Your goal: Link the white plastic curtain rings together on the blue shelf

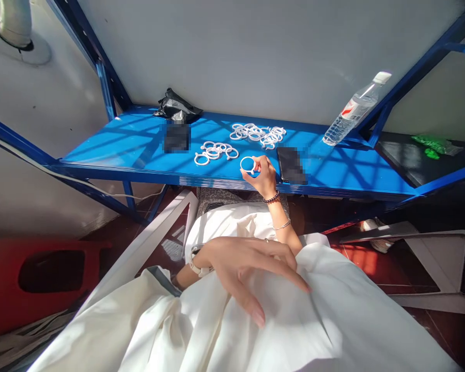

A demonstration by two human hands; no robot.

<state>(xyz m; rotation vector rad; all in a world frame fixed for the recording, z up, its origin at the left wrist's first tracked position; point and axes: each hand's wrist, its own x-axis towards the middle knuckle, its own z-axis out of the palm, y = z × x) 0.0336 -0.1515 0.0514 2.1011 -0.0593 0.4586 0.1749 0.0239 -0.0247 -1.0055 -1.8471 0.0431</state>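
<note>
Right hand [264, 180] up at the front edge of the blue shelf [139, 144], fingertips pinched on one white plastic ring [247, 165] - can't tell if the ring touches the shelf. Left hand [240, 268] lies flat on the white fabric [333, 320] over the lap, fingers spread, gripping nothing. Near ring pile [216, 151] just left of the held ring, far ring pile [259, 134] behind it - water bottle [352, 111] leans at the shelf's right end.

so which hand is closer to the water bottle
Right. The right hand pinches a ring at the edge of the shelf, left of the water bottle; the left hand rests lower on the white cloth.
</note>
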